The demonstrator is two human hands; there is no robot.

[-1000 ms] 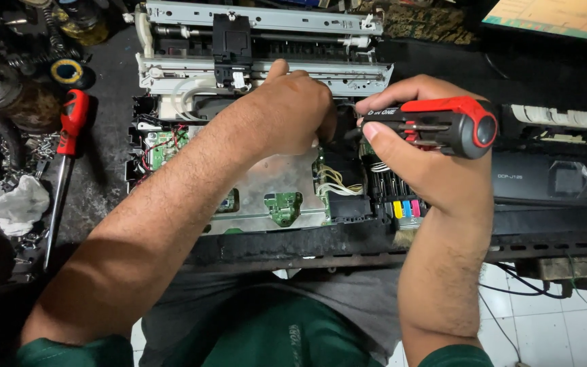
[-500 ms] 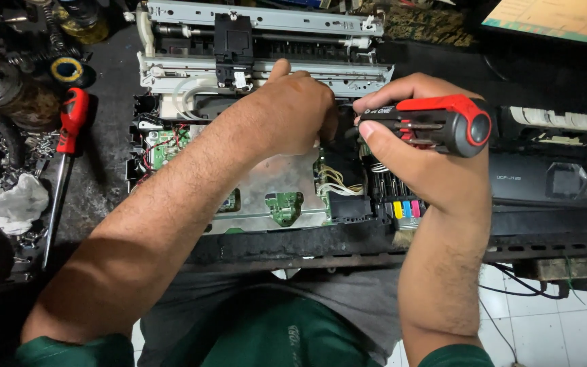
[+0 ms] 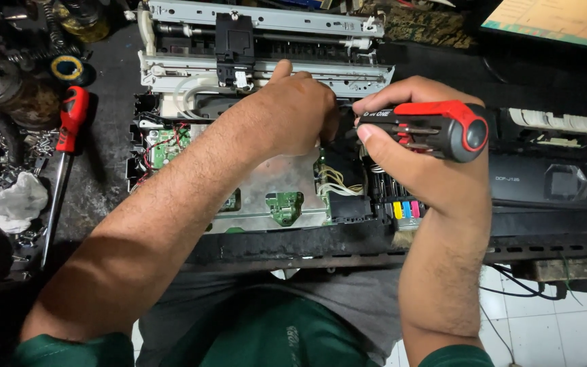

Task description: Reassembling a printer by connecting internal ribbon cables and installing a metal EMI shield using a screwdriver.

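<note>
Over the middle of an opened inkjet printer with bare metal rails and green circuit boards (image 3: pixel 259 183), the right hand (image 3: pixel 422 163) grips a fat red-and-black screwdriver handle (image 3: pixel 436 129) held level, apparently so its hidden tip reaches sideways into the chassis. The left hand (image 3: pixel 297 112) curls closed around the spot, seemingly steadying it. One second, slim red-handled screwdriver (image 3: pixel 62 156) lies on the dark worktop (image 3: pixel 107 170) at left.

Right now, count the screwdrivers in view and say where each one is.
2. One red-and-black screwdriver is gripped in the right hand over the opened printer; a second screwdriver lies on the bench, left of the printer. The clutter at far left may hide more.
</note>
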